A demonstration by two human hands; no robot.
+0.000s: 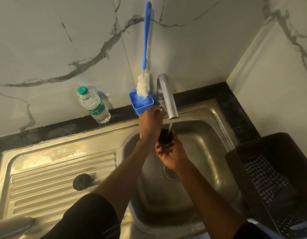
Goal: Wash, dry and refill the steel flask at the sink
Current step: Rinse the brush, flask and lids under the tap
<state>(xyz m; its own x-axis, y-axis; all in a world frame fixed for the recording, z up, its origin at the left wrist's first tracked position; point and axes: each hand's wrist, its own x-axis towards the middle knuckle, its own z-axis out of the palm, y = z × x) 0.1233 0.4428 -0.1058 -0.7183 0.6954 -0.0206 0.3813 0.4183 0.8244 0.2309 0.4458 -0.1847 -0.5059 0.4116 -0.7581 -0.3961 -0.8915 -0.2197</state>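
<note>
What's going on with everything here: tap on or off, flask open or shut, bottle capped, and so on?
Tap: on, water streaming down.
Flask: open, mouth under the stream.
Right hand: grips the flask.
Left hand: reaches to the tap's base; grip unclear.
Flask lid: off, lying on the drainboard.
Water bottle: capped, upright.
Bottle brush: unused, standing in its blue holder.
Basket: holds a checked cloth.

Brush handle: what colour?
Blue, seen in the head view: the brush stands in a blue holder beside the tap.
</note>
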